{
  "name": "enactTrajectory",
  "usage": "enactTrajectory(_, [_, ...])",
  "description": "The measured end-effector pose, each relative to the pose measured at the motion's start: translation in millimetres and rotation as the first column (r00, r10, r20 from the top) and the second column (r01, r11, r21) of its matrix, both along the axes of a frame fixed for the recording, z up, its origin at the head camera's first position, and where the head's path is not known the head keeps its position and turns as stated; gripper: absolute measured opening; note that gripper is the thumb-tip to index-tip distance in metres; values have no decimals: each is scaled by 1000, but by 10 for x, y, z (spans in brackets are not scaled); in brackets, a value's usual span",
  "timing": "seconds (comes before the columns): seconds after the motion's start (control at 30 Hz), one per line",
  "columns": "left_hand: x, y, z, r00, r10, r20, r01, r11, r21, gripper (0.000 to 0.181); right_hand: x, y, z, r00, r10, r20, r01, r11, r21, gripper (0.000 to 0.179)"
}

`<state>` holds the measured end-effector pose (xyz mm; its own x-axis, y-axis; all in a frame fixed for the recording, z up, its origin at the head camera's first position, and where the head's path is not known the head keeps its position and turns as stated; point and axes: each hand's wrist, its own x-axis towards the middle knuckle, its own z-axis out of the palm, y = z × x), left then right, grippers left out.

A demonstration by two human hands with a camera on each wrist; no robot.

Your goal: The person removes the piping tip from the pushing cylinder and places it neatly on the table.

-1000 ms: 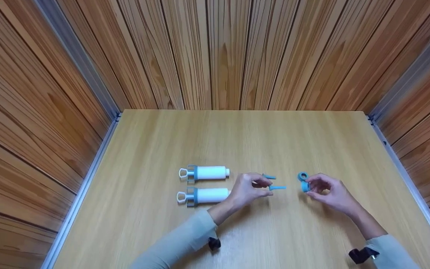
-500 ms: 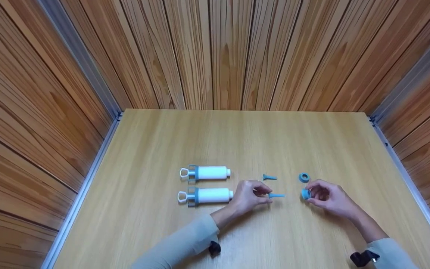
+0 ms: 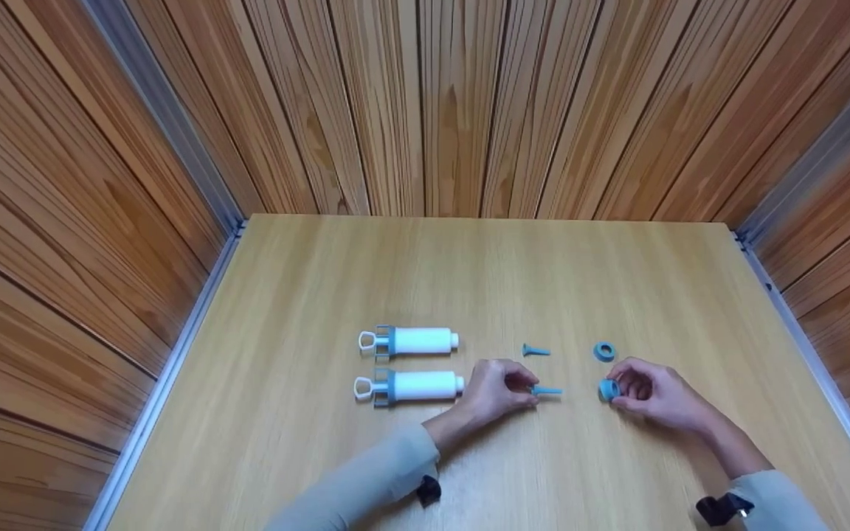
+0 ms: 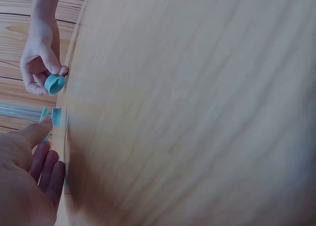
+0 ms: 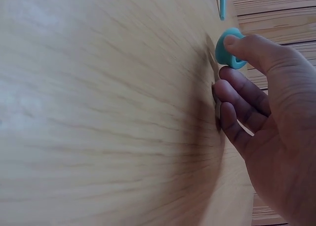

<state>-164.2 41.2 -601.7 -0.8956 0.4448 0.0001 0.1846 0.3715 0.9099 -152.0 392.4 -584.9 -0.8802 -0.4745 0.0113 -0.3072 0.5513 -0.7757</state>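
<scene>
In the head view my left hand (image 3: 499,387) pinches the wide end of a slim blue nozzle (image 3: 549,390), whose narrow tip points right. My right hand (image 3: 657,391) grips a blue ring-shaped cap (image 3: 608,391) between thumb and fingers, low over the table. The right wrist view shows the thumb pressed on this cap (image 5: 223,57). Behind the held pieces lie a second nozzle (image 3: 537,351) and a second ring cap (image 3: 604,351). To the left, two white hand pumps with blue collars lie parallel, the rear pump (image 3: 423,341) and the front pump (image 3: 425,386), handles leftward.
The wooden table (image 3: 425,273) spreads beneath everything. Wood-panelled walls (image 3: 454,110) rise behind it and at both sides, with metal rails (image 3: 167,398) along the table's side edges.
Both hands have moved toward the table's front edge, the left with its nozzle and the right with its ring cap. The gaps to the rear nozzle and rear cap have widened.
</scene>
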Motion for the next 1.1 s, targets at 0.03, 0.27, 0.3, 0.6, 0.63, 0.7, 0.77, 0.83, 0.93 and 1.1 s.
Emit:
enactTrajectory(0.03, [-2, -1, 0, 1000, -1, -1, 1, 1000, -2, 24, 0, 4, 5, 1000, 2, 6, -2, 1000, 1, 31])
enactTrajectory(0.27, [-18, 0, -29, 1000, -9, -18, 9, 999, -34, 24, -4, 23, 21, 998, 38, 40, -37, 999, -11, 29])
enactTrajectory(0.3, [-18, 2, -32, 1000, -9, -15, 8, 999, -37, 24, -5, 23, 21, 998, 40, 41, -39, 999, -8, 29])
enactTrajectory(0.6, [4, 17, -37, 996, -12, -84, 4, 995, -97, 22, 2, 15, 32, 998, 44, 42, -44, 999, 0, 28])
enactTrajectory(0.63, [6, 17, -38, 995, -15, -95, 5, 994, -108, 22, 2, 14, 31, 998, 47, 34, -47, 999, -1, 28])
enactTrajectory(0.7, [7, 17, -37, 994, -20, -109, 6, 992, -127, 21, 2, 14, 37, 998, 53, 28, -53, 999, 0, 28])
enactTrajectory(0.77, [7, 15, -36, 993, -25, -119, 7, 989, -145, 21, 2, 18, 43, 998, 52, 34, -52, 999, 5, 28])
enactTrajectory(0.83, [7, 12, -35, 992, -27, -125, 6, 987, -160, 21, 2, 20, 48, 998, 48, 48, -48, 999, 11, 28])
enactTrajectory(0.93, [12, 9, -39, 991, -26, -133, 3, 985, -171, 21, 5, 15, 47, 997, 37, 73, -38, 999, 19, 27])
enactTrajectory(1.1, [23, 6, -45, 992, -19, -122, -1, 987, -160, 22, 15, 8, 41, 996, 35, 86, -37, 999, 26, 27])
